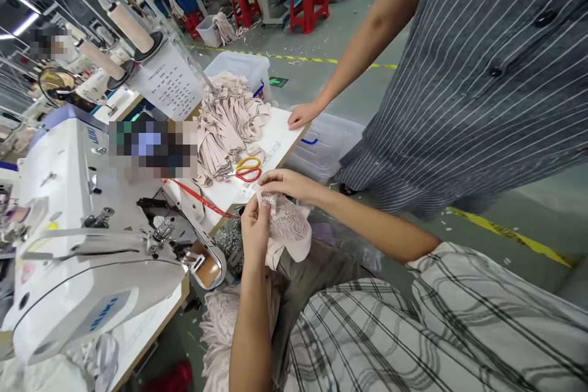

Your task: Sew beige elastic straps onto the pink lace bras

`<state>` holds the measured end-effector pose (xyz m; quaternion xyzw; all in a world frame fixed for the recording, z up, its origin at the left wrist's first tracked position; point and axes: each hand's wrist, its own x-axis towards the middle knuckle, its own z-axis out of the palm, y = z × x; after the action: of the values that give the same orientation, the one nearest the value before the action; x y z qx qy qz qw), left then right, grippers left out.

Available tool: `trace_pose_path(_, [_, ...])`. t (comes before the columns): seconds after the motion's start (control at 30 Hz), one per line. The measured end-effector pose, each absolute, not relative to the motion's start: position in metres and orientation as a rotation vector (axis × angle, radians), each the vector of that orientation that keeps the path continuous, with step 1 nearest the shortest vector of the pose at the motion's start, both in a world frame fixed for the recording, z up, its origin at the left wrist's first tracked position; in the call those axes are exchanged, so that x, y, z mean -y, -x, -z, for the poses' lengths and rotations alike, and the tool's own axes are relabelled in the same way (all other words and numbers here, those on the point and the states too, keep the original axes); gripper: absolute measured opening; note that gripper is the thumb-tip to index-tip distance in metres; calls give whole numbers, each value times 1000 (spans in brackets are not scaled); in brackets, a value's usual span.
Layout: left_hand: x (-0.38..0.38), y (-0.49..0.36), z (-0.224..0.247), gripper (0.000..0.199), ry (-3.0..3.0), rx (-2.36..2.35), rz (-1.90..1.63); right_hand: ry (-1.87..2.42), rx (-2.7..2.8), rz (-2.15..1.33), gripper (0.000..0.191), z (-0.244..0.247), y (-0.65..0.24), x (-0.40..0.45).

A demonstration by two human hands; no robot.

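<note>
Both hands meet over my lap on a pale pink lace garment piece [290,229], which hangs down from my fingers. My left hand [256,220] pinches its upper edge, thumb against fingers. From the other side, my right hand [282,182] grips the same edge with bent fingers, close to the left fingertips. Just beyond my hands, scissors [248,169] with one yellow and one red handle lie on the white table [282,125]. Beside them is a heap of pale pink fabric strips [229,125].
A white sewing machine [92,245] stands at my left, a red ribbon [197,196] near it. A person in a striped garment [459,86] stands at the right, one hand [304,115] on the table corner. Clear plastic bins [333,141] and red stools [309,0] stand beyond.
</note>
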<state>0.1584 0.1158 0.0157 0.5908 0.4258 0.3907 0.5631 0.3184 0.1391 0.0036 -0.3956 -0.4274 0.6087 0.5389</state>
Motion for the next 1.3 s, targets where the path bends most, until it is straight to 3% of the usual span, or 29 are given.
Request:
trace_pose_path(0.53, [-115,-158,-10,39,-1517,-1103,-889,929,1007,-1453,21,16,-307,-149])
trace_pose_path(0.8, [-118,-159,5,39,-1173,-919,-936,873,839,-1581,39,12,-300,-155])
trace_pose_path(1.3, [-119,-157,8,42,-1061,-892,-920,814,723,-1678,36,13,-300,-154])
